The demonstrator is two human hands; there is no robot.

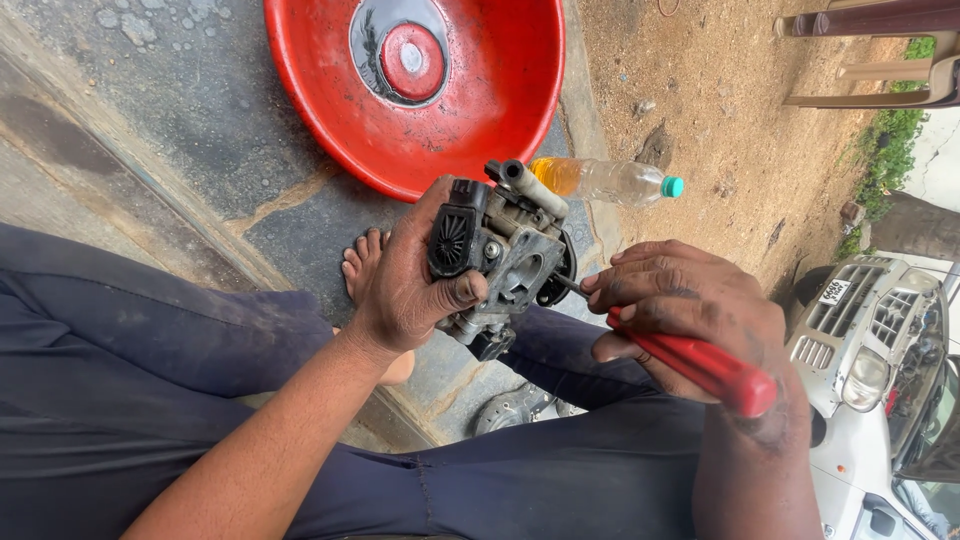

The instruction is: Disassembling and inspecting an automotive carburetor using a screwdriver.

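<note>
The carburetor [500, 255] is gripped in the left hand [405, 285], while the screwdriver [690, 360], clenched in the right hand [680, 310], is pointed leftward into its face.

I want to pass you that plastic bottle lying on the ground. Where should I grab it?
Probably around the clear middle of the plastic bottle, coming down from above. It lies on its side with the teal cap pointing right, so the round body is open to your fingers. Its left end sits behind the metal engine part that the left hand holds, so stay nearer the cap.
</note>
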